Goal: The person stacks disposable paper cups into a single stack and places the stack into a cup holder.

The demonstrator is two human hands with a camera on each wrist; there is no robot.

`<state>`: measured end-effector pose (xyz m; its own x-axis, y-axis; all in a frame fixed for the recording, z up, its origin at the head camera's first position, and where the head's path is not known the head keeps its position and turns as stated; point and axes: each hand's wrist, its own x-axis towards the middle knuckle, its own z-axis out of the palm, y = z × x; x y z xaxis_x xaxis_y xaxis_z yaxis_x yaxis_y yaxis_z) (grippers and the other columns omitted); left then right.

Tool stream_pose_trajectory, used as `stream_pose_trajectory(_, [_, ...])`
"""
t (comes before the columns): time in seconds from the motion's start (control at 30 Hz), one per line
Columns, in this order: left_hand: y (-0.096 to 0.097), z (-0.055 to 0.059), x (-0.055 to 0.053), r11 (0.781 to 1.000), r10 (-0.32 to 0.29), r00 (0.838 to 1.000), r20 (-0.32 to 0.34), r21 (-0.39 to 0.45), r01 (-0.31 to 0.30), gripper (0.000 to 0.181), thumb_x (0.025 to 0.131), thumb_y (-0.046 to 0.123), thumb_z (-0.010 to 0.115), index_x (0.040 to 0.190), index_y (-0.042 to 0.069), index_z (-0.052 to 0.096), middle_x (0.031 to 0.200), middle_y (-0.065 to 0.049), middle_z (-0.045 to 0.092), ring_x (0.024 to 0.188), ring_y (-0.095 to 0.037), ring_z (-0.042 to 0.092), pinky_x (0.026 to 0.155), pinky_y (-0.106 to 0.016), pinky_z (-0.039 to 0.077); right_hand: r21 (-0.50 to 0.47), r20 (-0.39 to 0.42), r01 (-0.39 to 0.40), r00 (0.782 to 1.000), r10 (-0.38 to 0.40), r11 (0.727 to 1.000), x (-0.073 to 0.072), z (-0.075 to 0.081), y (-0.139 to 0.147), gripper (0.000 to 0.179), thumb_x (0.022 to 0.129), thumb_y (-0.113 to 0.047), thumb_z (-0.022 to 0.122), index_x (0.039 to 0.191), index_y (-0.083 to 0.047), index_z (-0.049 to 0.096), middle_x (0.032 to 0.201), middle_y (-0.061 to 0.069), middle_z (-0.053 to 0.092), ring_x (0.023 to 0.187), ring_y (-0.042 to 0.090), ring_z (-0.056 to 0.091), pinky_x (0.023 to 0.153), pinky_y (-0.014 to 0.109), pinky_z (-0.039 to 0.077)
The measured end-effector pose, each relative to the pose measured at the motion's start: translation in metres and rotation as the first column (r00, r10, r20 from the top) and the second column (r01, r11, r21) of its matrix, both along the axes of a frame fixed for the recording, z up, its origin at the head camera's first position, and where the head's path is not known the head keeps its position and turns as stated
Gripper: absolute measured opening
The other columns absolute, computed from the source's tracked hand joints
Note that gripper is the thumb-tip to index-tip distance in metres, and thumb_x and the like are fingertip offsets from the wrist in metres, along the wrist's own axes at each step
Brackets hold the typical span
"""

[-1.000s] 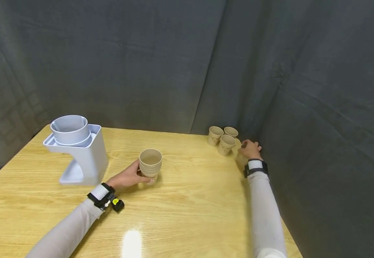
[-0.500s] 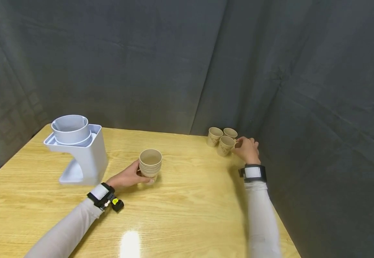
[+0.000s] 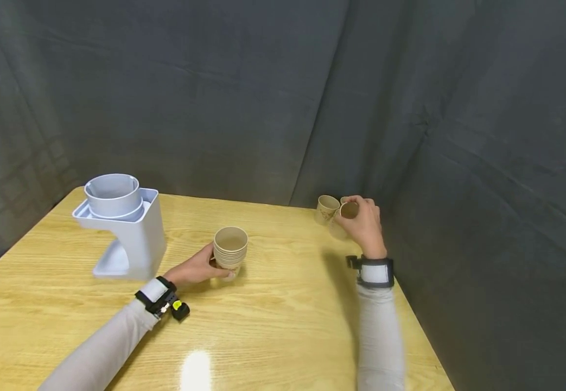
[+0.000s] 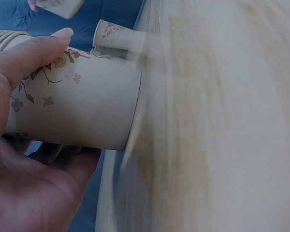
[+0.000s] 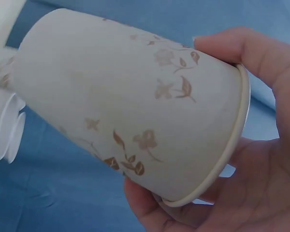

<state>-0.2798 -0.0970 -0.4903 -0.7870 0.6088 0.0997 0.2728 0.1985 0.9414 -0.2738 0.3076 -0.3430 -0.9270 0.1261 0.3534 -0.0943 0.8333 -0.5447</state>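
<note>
My left hand grips a stack of beige paper cups near the middle of the table. In the left wrist view the thumb lies across the stack's flower-printed side, with fingers on the opposite side. Far back on the right, my right hand holds a single paper cup near its rim, thumb on one side and fingers on the other. That cup is raised and tilted in the left wrist view. Beside it stands another paper cup; further cups there are partly hidden by the right hand and its cup.
A white stand with a round white holder on top is at the left of the wooden table. Dark grey cloth hangs behind the table and along its right side.
My right hand has moved left and lifted a paper cup up beside the standing cups. My left hand keeps its hold on the stack, almost unmoved.
</note>
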Motion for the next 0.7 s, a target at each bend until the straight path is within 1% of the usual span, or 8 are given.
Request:
stream_pose_trajectory(0.13, [0.0,0.0,-0.001,1.0,-0.003,1.0,-0.006,-0.004,0.003,0.086,0.087,0.018,0.082,0.155,0.009,0.029,0.147,-0.02,0.046,0.141,-0.042,0.041,0.114,-0.058,0.037,-0.046,-0.041,-0.028,0.999,0.026,0.999,0.004,0.011,-0.016,0.043,0.084,-0.023,0.074,0.124,-0.008,0.064,0.138,0.024,0.049,0.126,0.043,0.04,0.092,0.062,0.041])
stream_pose_trajectory(0.27, [0.001,0.001,-0.002,1.0,0.0,1.0,-0.005,-0.007,0.0,0.087,0.087,0.019,0.082,0.155,0.009,0.029,0.147,-0.02,0.047,0.14,-0.042,0.041,0.114,-0.058,0.038,-0.087,-0.066,-0.057,0.997,0.051,0.995,0.009,0.021,-0.034,0.044,0.085,-0.024,0.074,0.125,-0.011,0.063,0.138,0.02,0.048,0.127,0.04,0.039,0.093,0.062,0.041])
stream_pose_trajectory(0.37, [0.003,0.001,-0.002,1.0,0.002,1.0,0.0,-0.006,-0.002,0.087,0.087,0.018,0.083,0.155,0.009,0.029,0.147,-0.02,0.046,0.14,-0.042,0.041,0.114,-0.058,0.037,-0.109,-0.095,-0.088,0.992,0.078,0.99,0.012,0.025,-0.048,0.042,0.085,-0.025,0.075,0.124,-0.015,0.063,0.136,0.016,0.049,0.126,0.037,0.04,0.095,0.061,0.04])
stream_pose_trajectory(0.47, [0.004,0.002,-0.001,1.0,-0.001,1.0,0.002,-0.004,0.001,0.088,0.086,0.018,0.083,0.155,0.009,0.028,0.148,-0.02,0.046,0.141,-0.042,0.04,0.114,-0.059,0.036,-0.132,-0.139,-0.134,0.984,0.115,0.982,0.013,0.026,-0.061,0.041,0.085,-0.026,0.076,0.123,-0.017,0.064,0.133,0.015,0.052,0.126,0.036,0.042,0.097,0.061,0.04])
stream_pose_trajectory(0.57, [0.004,0.002,-0.002,1.0,0.002,1.0,-0.001,-0.005,-0.002,0.088,0.086,0.018,0.083,0.155,0.009,0.029,0.148,-0.02,0.046,0.141,-0.042,0.04,0.115,-0.059,0.036,-0.167,-0.161,-0.19,0.973,0.163,0.968,0.012,0.026,-0.075,0.04,0.087,-0.026,0.077,0.123,-0.015,0.065,0.132,0.014,0.054,0.127,0.035,0.045,0.103,0.059,0.039])
stream_pose_trajectory(0.6, [0.003,0.002,-0.002,1.0,0.002,1.0,-0.004,-0.007,-0.002,0.088,0.086,0.018,0.083,0.155,0.008,0.029,0.148,-0.02,0.046,0.141,-0.042,0.04,0.115,-0.059,0.036,-0.178,-0.164,-0.205,0.97,0.177,0.962,0.012,0.026,-0.08,0.04,0.087,-0.027,0.076,0.123,-0.015,0.065,0.131,0.013,0.055,0.127,0.034,0.047,0.103,0.057,0.04])
stream_pose_trajectory(0.7, [0.003,0.001,-0.003,1.0,0.002,1.0,-0.007,-0.002,-0.002,0.088,0.086,0.018,0.083,0.155,0.009,0.029,0.147,-0.02,0.046,0.14,-0.043,0.041,0.114,-0.059,0.037,-0.219,-0.166,-0.262,0.959,0.229,0.94,0.01,0.025,-0.096,0.039,0.09,-0.03,0.076,0.124,-0.015,0.064,0.13,0.012,0.056,0.129,0.031,0.049,0.11,0.052,0.039])
